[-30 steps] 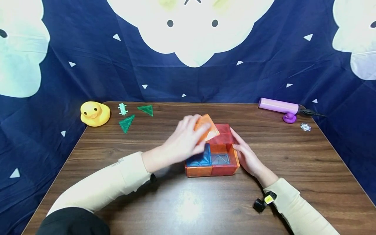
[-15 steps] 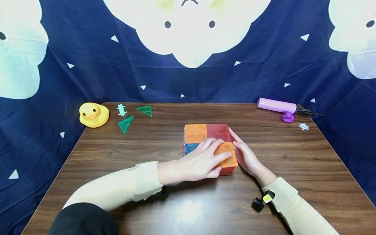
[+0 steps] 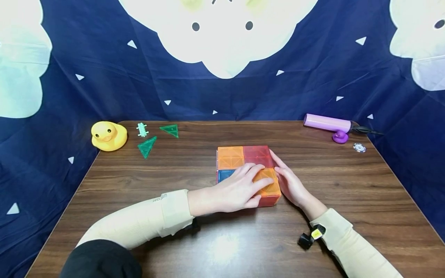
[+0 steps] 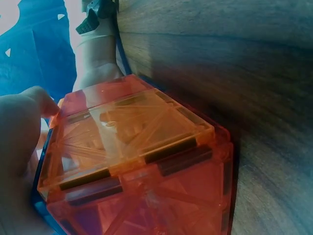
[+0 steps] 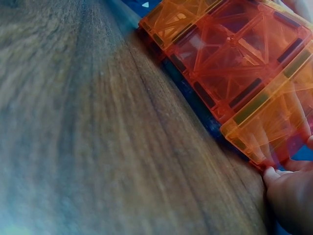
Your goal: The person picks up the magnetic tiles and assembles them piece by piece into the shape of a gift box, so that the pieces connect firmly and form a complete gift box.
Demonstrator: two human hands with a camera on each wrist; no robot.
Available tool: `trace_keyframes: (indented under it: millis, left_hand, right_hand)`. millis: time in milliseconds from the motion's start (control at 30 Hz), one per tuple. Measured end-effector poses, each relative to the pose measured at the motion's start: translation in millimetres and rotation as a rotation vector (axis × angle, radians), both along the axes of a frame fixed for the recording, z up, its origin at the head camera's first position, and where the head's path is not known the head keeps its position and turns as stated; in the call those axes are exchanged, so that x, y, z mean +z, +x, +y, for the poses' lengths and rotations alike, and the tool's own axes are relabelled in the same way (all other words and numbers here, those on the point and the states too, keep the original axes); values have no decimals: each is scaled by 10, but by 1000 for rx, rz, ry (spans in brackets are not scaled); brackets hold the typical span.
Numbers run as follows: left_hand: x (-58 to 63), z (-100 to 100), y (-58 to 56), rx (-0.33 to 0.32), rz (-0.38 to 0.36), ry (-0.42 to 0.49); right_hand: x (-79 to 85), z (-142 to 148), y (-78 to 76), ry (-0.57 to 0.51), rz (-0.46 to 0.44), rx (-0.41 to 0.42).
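A low box of see-through magnetic tiles stands mid-table. Its top shows a back-left orange tile [image 3: 230, 154], a back-right red tile [image 3: 257, 155] and, at the front left, a blue tile [image 3: 225, 174] mostly hidden by my left hand [image 3: 238, 193]. That hand rests with spread fingers on the front-right orange tile [image 3: 272, 189], which lies flat on the box in the left wrist view. My right hand [image 3: 292, 186] steadies the box's right side with fairly straight fingers. In the right wrist view, a red side tile [image 5: 234, 54] sits beside an orange side tile [image 5: 264, 122].
Two green triangle tiles [image 3: 146, 147] lie at the back left beside a pale green figure [image 3: 141, 129] and a yellow duck [image 3: 109, 136]. At the back right are a pink cylinder [image 3: 326, 122], a small purple duck [image 3: 340, 137] and a poker chip [image 3: 359, 148].
My left hand brought the raised orange tile down onto the box's front-right opening. Another orange tile shows at the back left. My right hand has stayed at the side.
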State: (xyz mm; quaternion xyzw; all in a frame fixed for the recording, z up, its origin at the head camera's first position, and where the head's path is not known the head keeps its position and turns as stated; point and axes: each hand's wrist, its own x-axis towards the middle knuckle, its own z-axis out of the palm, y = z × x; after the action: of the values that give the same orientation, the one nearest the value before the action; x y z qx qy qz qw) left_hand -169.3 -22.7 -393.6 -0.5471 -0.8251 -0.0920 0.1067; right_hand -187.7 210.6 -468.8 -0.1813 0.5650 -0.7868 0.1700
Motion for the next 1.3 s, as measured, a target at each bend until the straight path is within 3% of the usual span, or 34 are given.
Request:
trace_keyframes:
  millis: [233, 400, 533, 667, 733, 833, 933, 1033, 1167, 1300]
  left_hand:
    - [24, -49, 34, 40, -71, -10]
    - [68, -288, 113, 181, -184, 157]
    - [56, -593, 209, 394, -389, 300]
    - [-41, -766, 325, 602, -650, 332]
    - [-115, -783, 365, 640, -752, 333]
    - [-228, -759, 392, 602, -858, 384]
    - [-308, -744, 384, 545, -895, 444]
    - [-326, -782, 343, 528, -873, 462]
    - [-314, -924, 228, 569, -823, 487]
    - [-367, -1084, 56, 662, -812, 584]
  right_hand:
    - [-22, -4, -3, 5, 14, -1]
    - [3, -18, -31, 38, 5, -31]
    - [72, -13, -99, 91, -5, -86]
    - [139, 2, -194, 103, -29, -111]
    - [157, 9, -225, 102, -49, -115]
    - [156, 23, -237, 112, -53, -129]
    - [134, 49, -218, 109, -38, -154]
    - [119, 88, -170, 90, -11, -176]
    - [117, 144, -59, 71, 25, -190]
    - [113, 188, 109, 65, 45, -172]
